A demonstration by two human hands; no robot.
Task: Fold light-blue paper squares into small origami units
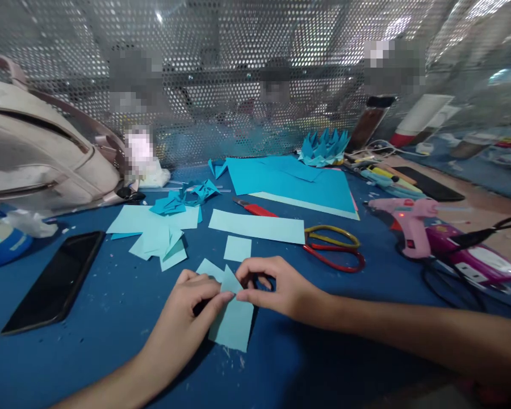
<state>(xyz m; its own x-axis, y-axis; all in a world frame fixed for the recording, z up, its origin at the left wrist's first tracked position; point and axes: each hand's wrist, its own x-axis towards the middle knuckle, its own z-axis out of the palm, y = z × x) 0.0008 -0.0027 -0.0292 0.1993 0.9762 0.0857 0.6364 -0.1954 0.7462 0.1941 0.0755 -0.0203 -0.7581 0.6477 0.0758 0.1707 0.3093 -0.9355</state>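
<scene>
On the blue tabletop [111, 318], the left hand [191, 307] and right hand [281, 289] met near the middle, fingers [223, 296] closed pinching the far folded corner of a pale blue paper strip [234, 324] lying flat below them.

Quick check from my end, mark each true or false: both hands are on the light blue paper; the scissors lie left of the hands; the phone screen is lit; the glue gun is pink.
1. Both the left hand and right hand pinch the light blue paper. True.
2. The scissors lie left of the hands. False: they lie to the right, beyond them.
3. The phone screen is lit. False: it is dark.
4. The glue gun is pink. True.
</scene>
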